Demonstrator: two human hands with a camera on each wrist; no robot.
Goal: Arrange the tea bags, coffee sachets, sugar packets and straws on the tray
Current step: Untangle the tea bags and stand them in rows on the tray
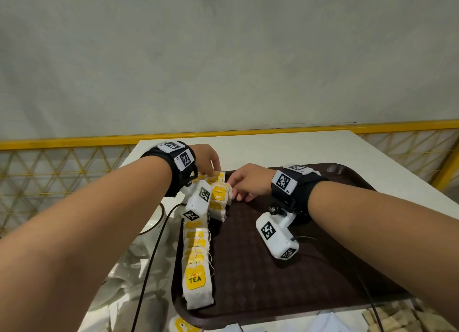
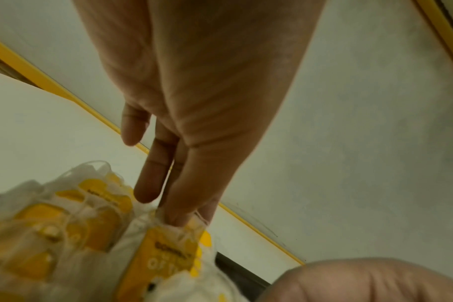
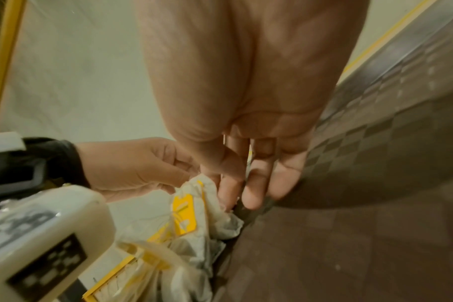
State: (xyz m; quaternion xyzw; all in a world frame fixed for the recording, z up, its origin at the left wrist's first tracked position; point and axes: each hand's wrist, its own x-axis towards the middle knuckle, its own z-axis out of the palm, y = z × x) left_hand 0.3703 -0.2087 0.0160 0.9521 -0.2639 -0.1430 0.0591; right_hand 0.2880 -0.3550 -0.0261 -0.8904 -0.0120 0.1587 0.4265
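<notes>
at the near edge of the white bench (image 1: 323,147), below the dark brown tray (image 1: 323,269), lies one tea bag (image 1: 182,325) with a yellow tag, cut off by the picture's border. on the tray's left side a row of tea bags (image 1: 197,264) runs away from the viewer, overlapping one another, the nearest tag reading "tea". left of the tray, on the bench, stand white cups (image 1: 154,222), partly hidden by the left forearm, and a black cable (image 1: 154,252) runs across them.

farther along the row, a second small bunch of tea bags (image 1: 219,202) sits on the tray's left part. at the far left corner of the tray both hands meet over the farthest tea bag (image 2: 173,251). the left hand (image 1: 207,160) has its thumb and fingers (image 2: 153,179) closed on the top edge of that bag, pinching it, little finger held apart. the right hand (image 1: 248,182) reaches in from the tray side, fingers (image 3: 256,183) nearly straight and loosely spread, their tips touching the crumpled paper of the bag; it grips nothing.

beyond the bench run a yellow rail (image 1: 223,134) and a pale wall (image 1: 223,58).
</notes>
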